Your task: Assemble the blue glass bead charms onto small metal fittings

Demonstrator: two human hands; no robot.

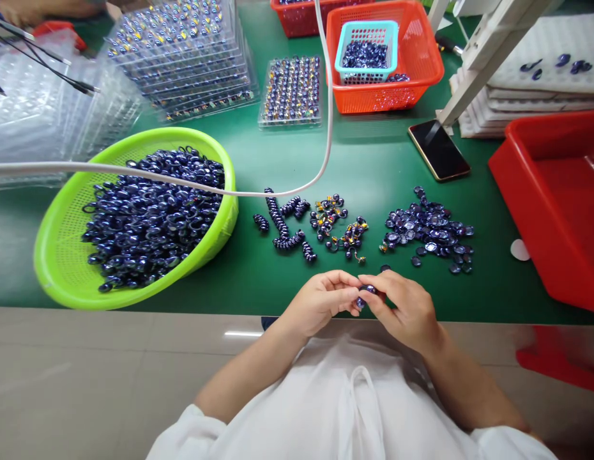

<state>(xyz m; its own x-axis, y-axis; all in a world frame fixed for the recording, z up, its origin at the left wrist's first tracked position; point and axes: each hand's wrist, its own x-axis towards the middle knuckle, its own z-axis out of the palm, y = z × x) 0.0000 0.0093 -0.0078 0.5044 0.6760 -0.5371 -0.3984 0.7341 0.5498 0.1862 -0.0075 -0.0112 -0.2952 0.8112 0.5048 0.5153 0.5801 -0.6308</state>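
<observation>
My left hand point(320, 301) and my right hand point(403, 308) meet at the near edge of the green mat, fingertips pinched together on a small dark blue part point(366, 292). Just beyond them lie three groups of parts: stacked dark blue rings point(282, 223), small pieces with gold bits point(338, 228), and a heap of flat blue caps point(428, 230). A lime green basket point(62, 268) heaped with dark blue rings stands at the left.
A white cable point(328, 115) arcs across the mat. Clear trays of parts point(291, 91) and a tall tray stack point(182, 57) sit at the back. An orange basket point(421, 70) holds a teal one. A phone point(438, 150) and red bin point(555, 204) are right.
</observation>
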